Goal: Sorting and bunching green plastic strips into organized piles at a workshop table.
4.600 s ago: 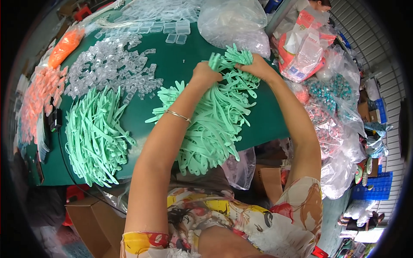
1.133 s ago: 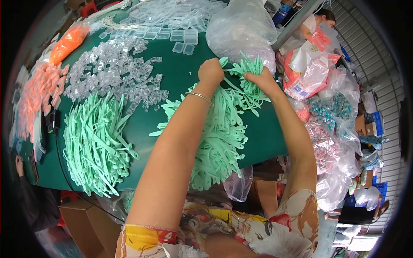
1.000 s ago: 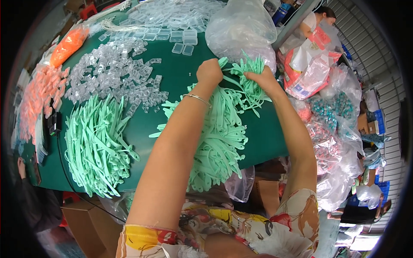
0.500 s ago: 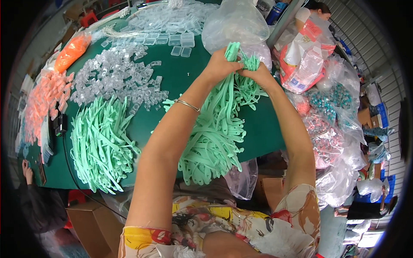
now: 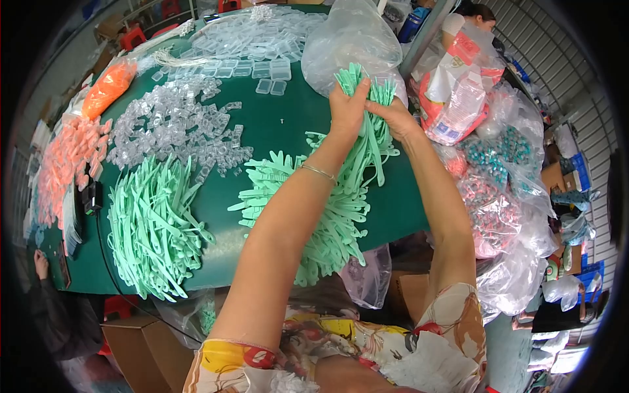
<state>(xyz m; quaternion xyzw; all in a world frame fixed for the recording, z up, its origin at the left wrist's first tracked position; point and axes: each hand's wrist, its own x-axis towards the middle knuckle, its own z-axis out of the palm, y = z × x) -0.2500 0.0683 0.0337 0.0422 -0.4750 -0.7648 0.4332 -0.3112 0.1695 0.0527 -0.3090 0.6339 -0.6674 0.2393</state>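
My left hand [image 5: 347, 110] and my right hand [image 5: 396, 119] are raised close together over the far part of the table. Both are closed round bunches of slim mint-green plastic sticks [image 5: 372, 145]. The narrow tips stand up above the fingers, and the longer ends hang down below. Under and beside my left forearm spreads a loose pile of the same green sticks [image 5: 331, 226], partly hidden by that arm. Further left lies a second pile of green sticks [image 5: 155, 226], touched by neither hand.
Clear plastic pieces [image 5: 167, 121] and small clear boxes [image 5: 262, 29] cover the back of the green table [image 5: 275, 131]. Orange pieces [image 5: 69, 147] and an orange bag [image 5: 110, 88] lie left. Beyond the hands stands a clear bag [image 5: 350, 46]; filled bags [image 5: 488, 209] crowd the right.
My left hand has moved slightly right and turned, coming up against my right hand. The stick tips now fan out above the fingers, and more of the pile beside my left forearm shows.
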